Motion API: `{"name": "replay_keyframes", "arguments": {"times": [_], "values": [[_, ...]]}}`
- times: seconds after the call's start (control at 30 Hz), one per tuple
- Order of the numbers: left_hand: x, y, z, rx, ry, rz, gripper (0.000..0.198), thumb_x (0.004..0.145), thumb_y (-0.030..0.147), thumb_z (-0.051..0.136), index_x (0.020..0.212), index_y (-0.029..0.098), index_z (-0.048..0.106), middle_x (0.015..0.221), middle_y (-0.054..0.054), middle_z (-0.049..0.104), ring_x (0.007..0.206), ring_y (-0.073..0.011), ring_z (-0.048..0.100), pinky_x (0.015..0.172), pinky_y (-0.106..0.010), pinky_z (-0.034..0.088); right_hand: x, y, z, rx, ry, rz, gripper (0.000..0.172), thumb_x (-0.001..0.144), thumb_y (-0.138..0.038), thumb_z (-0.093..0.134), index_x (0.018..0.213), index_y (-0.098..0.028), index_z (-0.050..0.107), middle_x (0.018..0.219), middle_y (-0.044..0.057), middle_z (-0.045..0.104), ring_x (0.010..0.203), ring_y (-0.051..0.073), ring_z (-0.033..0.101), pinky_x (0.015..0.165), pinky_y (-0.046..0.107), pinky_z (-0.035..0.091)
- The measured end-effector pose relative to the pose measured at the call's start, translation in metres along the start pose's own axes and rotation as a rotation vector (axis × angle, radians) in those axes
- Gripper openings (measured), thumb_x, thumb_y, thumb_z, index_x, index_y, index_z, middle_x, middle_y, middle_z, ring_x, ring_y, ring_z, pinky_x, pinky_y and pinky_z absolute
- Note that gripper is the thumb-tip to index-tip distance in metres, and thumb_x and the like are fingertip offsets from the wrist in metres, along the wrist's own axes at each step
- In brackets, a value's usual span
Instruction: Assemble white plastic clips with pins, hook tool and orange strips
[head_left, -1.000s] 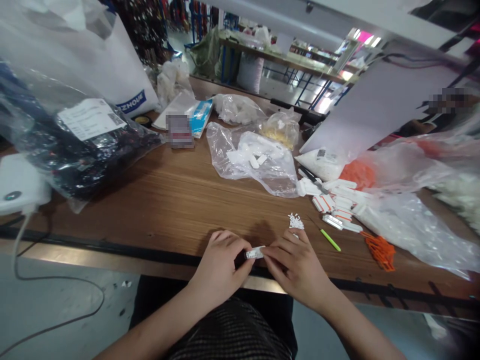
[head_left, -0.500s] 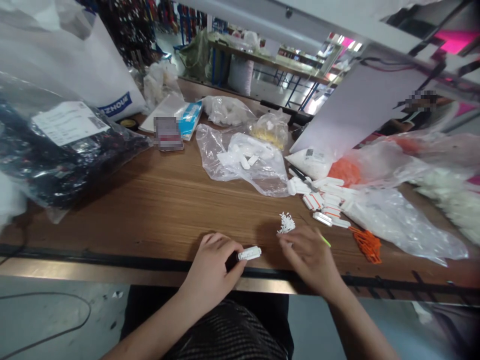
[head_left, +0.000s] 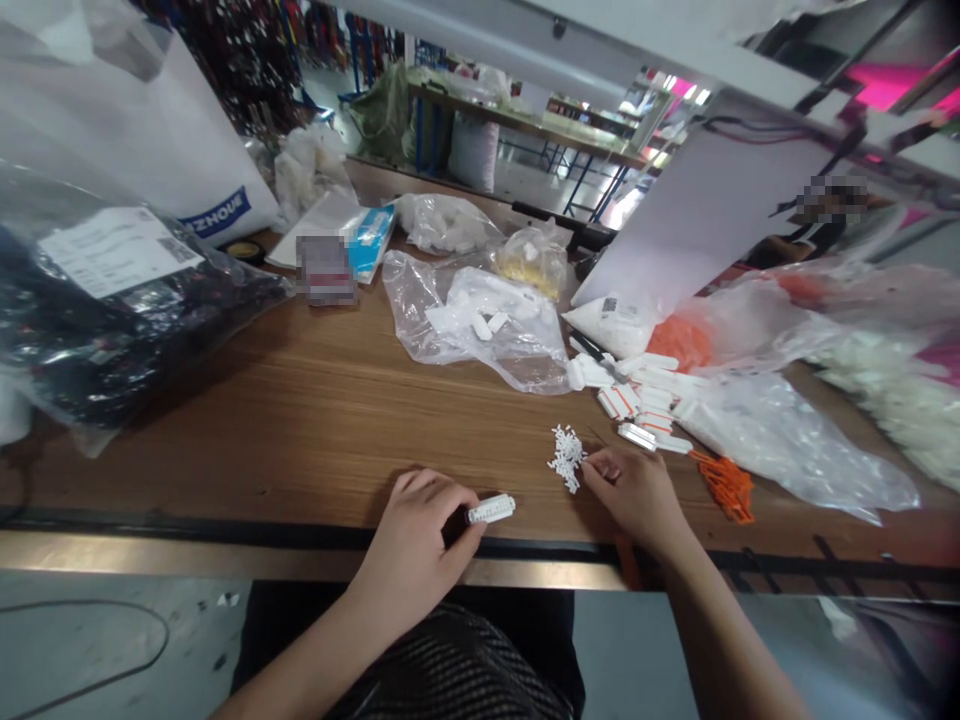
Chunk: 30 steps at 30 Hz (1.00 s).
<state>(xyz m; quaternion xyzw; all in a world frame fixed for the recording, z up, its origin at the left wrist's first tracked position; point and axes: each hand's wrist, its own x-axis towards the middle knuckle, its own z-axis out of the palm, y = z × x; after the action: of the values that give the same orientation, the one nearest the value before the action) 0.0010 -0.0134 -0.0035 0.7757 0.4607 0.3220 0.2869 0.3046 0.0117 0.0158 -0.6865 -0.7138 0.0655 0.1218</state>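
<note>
Left hand [head_left: 412, 545] clenched around a white plastic strip [head_left: 491, 510], low over the near edge of the wooden workbench [head_left: 300, 440], strip poking out rightward from the fingers! Right hand [head_left: 634, 500] just right of a small heap of white plastic bits [head_left: 566, 458], fingertips [head_left: 592, 463] pinched at the heap's edge, anything between them too small to tell! Beyond, a clear bag of white plastic pieces [head_left: 480, 330]! Off to the right, a row of white strips with orange markings [head_left: 637, 400], a bundle of orange tags [head_left: 727, 487] right alongside! Far left, a bagged dark garment with a white label [head_left: 105, 340]!
</note>
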Motion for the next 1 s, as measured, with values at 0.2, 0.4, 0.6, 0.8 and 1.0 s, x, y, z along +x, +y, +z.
{"name": "replay_keyframes", "arguments": {"times": [0.2,0.4,0.6,0.8,1.0], "values": [[0.000,-0.002,0.001,-0.005,-0.002,0.002,0.008,0.091,0.018,0.068,0.094,0.025,0.065,0.090,0.000,0.070,0.090,-0.0239,0.060,0.089,-0.046,0.042,-0.002,0.014,-0.007,0.109,-0.103,0.087,0.027,0.085,-0.034,0.057,0.070,-0.020,0.074,0.065,0.002,0.073,0.059,0.018,0.063,0.059,0.029,0.042],[0.000,0.000,-0.001,-0.014,-0.013,-0.014,0.007,0.090,0.018,0.068,0.092,0.024,0.066,0.090,-0.001,0.070,0.091,-0.0242,0.061,0.090,-0.046,0.042,-0.005,0.017,-0.010,0.257,-0.147,0.047,0.027,0.088,-0.037,0.059,0.081,-0.021,0.080,0.081,0.003,0.079,0.071,0.021,0.069,0.066,0.031,0.048],[0.000,0.001,-0.001,-0.010,-0.004,-0.005,0.008,0.089,0.017,0.068,0.091,0.024,0.065,0.089,0.000,0.070,0.089,-0.0239,0.060,0.089,-0.045,0.042,-0.002,0.019,-0.005,0.294,-0.135,-0.006,0.024,0.088,-0.033,0.062,0.084,-0.021,0.081,0.083,0.004,0.079,0.071,0.020,0.070,0.067,0.031,0.049],[0.000,0.000,0.000,-0.018,-0.004,-0.002,0.009,0.088,0.016,0.068,0.091,0.024,0.065,0.089,0.000,0.070,0.088,-0.0237,0.061,0.088,-0.045,0.042,-0.003,0.012,-0.011,0.230,-0.180,0.023,0.024,0.087,-0.033,0.062,0.071,-0.021,0.074,0.071,0.002,0.075,0.066,0.019,0.066,0.063,0.030,0.047],[0.001,0.001,-0.002,-0.016,0.000,-0.007,0.007,0.088,0.018,0.069,0.091,0.024,0.066,0.089,-0.001,0.071,0.089,-0.0241,0.061,0.090,-0.045,0.041,-0.015,-0.047,-0.009,0.449,-0.137,-0.192,0.022,0.095,-0.034,0.061,0.078,-0.023,0.070,0.079,0.003,0.073,0.077,0.020,0.066,0.075,0.034,0.049]]}}
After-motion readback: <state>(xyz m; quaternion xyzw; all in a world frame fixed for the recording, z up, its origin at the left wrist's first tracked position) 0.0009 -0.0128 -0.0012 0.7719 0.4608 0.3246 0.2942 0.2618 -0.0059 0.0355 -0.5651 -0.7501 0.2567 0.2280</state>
